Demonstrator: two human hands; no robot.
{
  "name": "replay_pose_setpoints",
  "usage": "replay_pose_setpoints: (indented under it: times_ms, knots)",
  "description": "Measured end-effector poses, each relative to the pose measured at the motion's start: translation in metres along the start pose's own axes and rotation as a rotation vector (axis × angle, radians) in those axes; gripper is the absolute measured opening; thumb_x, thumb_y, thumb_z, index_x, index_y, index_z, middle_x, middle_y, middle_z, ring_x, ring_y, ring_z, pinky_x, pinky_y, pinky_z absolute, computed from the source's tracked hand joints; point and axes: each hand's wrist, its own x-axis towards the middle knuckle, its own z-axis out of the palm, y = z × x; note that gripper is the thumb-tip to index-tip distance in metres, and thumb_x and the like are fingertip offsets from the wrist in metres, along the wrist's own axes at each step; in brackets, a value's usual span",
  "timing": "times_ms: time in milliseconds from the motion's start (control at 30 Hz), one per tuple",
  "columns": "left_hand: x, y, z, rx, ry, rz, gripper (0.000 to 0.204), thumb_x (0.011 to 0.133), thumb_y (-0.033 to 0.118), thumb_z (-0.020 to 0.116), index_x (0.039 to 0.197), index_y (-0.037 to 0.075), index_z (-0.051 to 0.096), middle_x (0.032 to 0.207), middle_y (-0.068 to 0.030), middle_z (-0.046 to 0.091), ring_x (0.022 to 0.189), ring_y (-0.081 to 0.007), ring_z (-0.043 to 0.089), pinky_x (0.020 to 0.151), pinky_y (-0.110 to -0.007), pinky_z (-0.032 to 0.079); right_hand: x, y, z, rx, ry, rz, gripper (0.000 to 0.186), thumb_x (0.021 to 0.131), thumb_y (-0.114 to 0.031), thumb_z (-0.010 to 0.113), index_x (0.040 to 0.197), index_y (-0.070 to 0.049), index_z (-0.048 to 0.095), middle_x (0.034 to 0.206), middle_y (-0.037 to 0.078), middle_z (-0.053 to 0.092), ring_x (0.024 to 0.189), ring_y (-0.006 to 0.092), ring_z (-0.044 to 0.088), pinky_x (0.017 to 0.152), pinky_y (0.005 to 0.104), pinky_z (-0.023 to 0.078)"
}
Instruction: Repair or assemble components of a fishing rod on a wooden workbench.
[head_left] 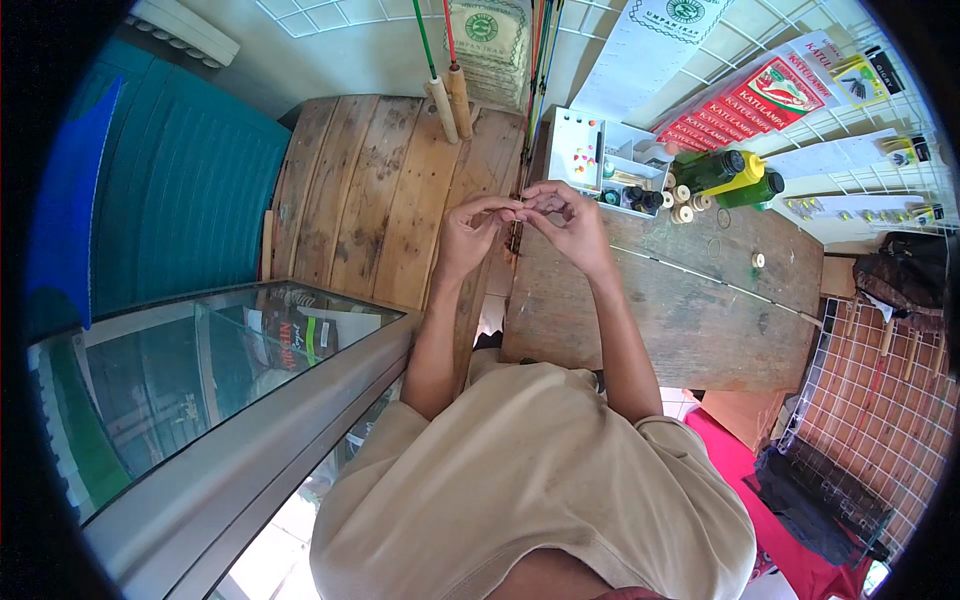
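My left hand and my right hand meet at their fingertips, raised in front of me near the gap between two wooden tables. Both are closed in a pinch, thumb against fingers. Whatever they hold between them is too small to make out. Behind the fingers, several thin coloured rods stand upright. Just right of my right hand sits a white compartment box with small coloured beads and dark little jars in it. A thin pale rod lies across the right-hand table.
Two fishing rods with cork handles lean over the left plank table. Wooden spools and green and yellow bottles stand at the right table's back. A glass display case is at near left; a wire rack hangs right.
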Motion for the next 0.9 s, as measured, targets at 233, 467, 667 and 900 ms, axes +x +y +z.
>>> replay_pose_setpoints:
  times_ms: [233,467,667,900]
  knots:
    - [-0.002,0.001,0.001,-0.040,0.008,-0.048,0.013,0.086,0.006,0.066,0.097,0.000,0.069,0.091,-0.0069,0.069,0.086,-0.0128,0.063,0.081,-0.026,0.049,0.000,-0.003,-0.002,-0.145,-0.001,-0.055,0.021,0.078,0.002,0.070,0.099,0.001,0.066,0.091,0.009,0.069,0.083,0.0149,0.067,0.074,0.0269,0.054]
    - [0.001,0.006,0.000,0.031,0.018,-0.048,0.019,0.087,0.017,0.068,0.093,-0.001,0.068,0.088,-0.0059,0.068,0.084,-0.0123,0.063,0.078,-0.026,0.048,-0.001,-0.005,0.002,-0.188,0.013,-0.096,0.023,0.078,0.001,0.070,0.101,0.000,0.069,0.092,0.009,0.068,0.079,0.0164,0.067,0.071,0.0274,0.054]
    - [0.001,-0.003,0.004,0.020,0.138,-0.087,0.022,0.089,0.022,0.066,0.092,0.000,0.067,0.086,-0.0052,0.068,0.083,-0.0126,0.063,0.077,-0.026,0.047,0.000,0.000,0.004,-0.242,0.043,-0.180,0.017,0.079,0.001,0.069,0.096,0.000,0.070,0.091,0.010,0.066,0.077,0.0189,0.064,0.069,0.0297,0.052]
    - [0.003,-0.011,0.007,0.065,0.279,0.012,0.022,0.091,0.023,0.064,0.093,0.001,0.064,0.087,-0.0059,0.069,0.086,-0.0131,0.064,0.079,-0.027,0.048,-0.001,0.009,0.007,-0.137,0.066,-0.090,0.015,0.081,-0.001,0.068,0.096,0.001,0.069,0.092,0.010,0.067,0.079,0.0183,0.064,0.069,0.0277,0.051]
